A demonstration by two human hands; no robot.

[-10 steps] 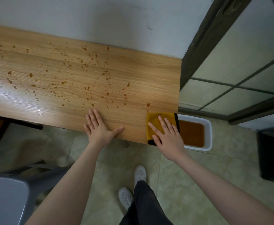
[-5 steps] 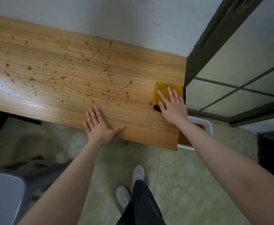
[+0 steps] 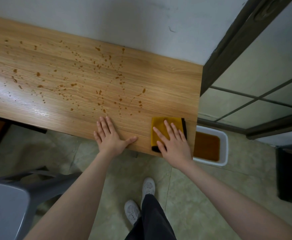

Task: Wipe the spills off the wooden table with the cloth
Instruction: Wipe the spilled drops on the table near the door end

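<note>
The wooden table (image 3: 167, 80) runs along the wall and carries many small brown spills (image 3: 100, 66) over its left and middle parts. A folded yellow cloth (image 3: 159, 125) with a dark edge lies at the table's near right corner. My right hand (image 3: 173, 142) presses flat on the cloth with straight, spread fingers. My left hand (image 3: 109, 135) rests flat on the bare wood at the near edge, fingers straight, thumb out to the right. A strip of wood along the right end shows no drops.
A white tub (image 3: 225, 149) of brown liquid stands on the tiled floor just right of the table's end. A grey stool (image 3: 5, 208) is at lower left, a dark bin (image 3: 290, 174) at right. A glass door frame (image 3: 228, 49) borders the table's right end.
My right hand has slid the cloth back from the table's far right part to the near right corner, after pushing it away half a second earlier. My left hand has stayed put.
</note>
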